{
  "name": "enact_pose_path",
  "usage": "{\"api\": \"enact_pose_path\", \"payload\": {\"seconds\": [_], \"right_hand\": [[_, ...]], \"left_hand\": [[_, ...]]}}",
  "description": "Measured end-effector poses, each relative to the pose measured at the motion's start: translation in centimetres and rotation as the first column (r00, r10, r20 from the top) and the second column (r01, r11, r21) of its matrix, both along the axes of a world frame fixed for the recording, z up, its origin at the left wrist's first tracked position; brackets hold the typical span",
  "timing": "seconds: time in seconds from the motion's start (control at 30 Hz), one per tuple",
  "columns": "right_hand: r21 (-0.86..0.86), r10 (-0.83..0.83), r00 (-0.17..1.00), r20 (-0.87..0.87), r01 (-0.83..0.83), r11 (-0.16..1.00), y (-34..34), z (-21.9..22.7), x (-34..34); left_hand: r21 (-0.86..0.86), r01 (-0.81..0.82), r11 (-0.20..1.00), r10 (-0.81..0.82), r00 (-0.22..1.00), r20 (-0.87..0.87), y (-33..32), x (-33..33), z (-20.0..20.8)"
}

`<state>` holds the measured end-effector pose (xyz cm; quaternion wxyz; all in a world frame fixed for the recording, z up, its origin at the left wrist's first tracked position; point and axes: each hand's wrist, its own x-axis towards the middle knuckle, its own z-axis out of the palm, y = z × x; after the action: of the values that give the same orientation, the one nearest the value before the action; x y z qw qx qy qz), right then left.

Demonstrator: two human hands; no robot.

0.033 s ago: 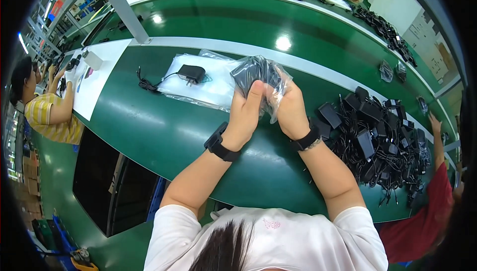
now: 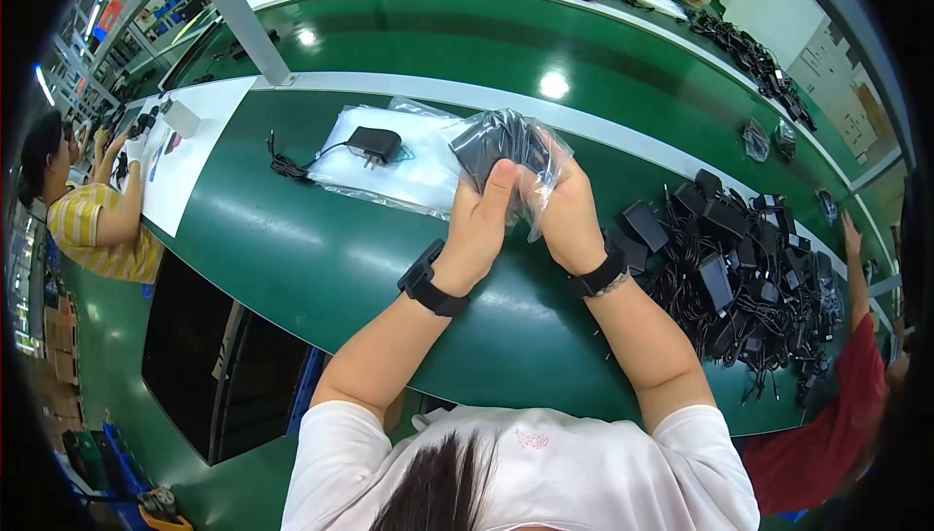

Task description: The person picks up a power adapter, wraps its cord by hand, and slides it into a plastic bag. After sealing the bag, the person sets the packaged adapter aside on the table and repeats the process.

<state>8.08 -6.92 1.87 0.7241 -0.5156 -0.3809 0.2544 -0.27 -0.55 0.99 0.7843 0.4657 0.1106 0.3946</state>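
Observation:
Between my two hands, above the green table, is a bagged power adapter (image 2: 484,149), black with its cord bundled beside it inside clear plastic. My left hand (image 2: 484,210) grips the bag's left side, thumb pressed on the front. On the right side, my right hand (image 2: 567,205) is closed round the loose plastic; some of its fingers are behind the bag. Just left of my hands, a black power adapter (image 2: 376,145) with metal prongs lies on a stack of clear plastic bags (image 2: 428,156). Its cord (image 2: 287,166) trails left onto the table.
A large heap of black adapters and cords (image 2: 725,278) covers the table at my right. Two small bagged items (image 2: 769,140) lie on the green surface beyond it. A grey metal post (image 2: 238,20) rises at the left. Co-workers sit at the left (image 2: 102,210), far side and right.

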Motion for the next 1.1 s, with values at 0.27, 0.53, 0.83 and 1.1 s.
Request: {"api": "enact_pose_path", "payload": {"seconds": [0.27, 0.53, 0.83, 1.1], "right_hand": [[-0.245, 0.035, 0.704, 0.709, 0.200, 0.949, -0.4, -0.1, 1.2], [-0.267, 0.143, 0.473, 0.870, 0.206, 0.941, -0.8, -1.3, 1.0], [-0.129, 0.035, 0.876, 0.480, 0.031, 0.991, -1.2, -1.1, 2.4], [-0.113, -0.074, 0.715, 0.695, 0.210, 0.971, -1.0, 0.2, 1.2]], "left_hand": [[-0.087, 0.176, 0.981, -0.184, 0.978, -0.096, 2.7, -2.5, -0.5], [-0.132, 0.170, 0.977, -0.184, 0.977, -0.108, 2.0, -2.2, -0.8], [-0.235, 0.189, 0.953, -0.189, 0.982, 0.021, 1.6, -2.0, -0.7], [-0.214, 0.299, 0.930, -0.298, 0.954, 0.039, 1.5, -2.5, -0.5]]}}
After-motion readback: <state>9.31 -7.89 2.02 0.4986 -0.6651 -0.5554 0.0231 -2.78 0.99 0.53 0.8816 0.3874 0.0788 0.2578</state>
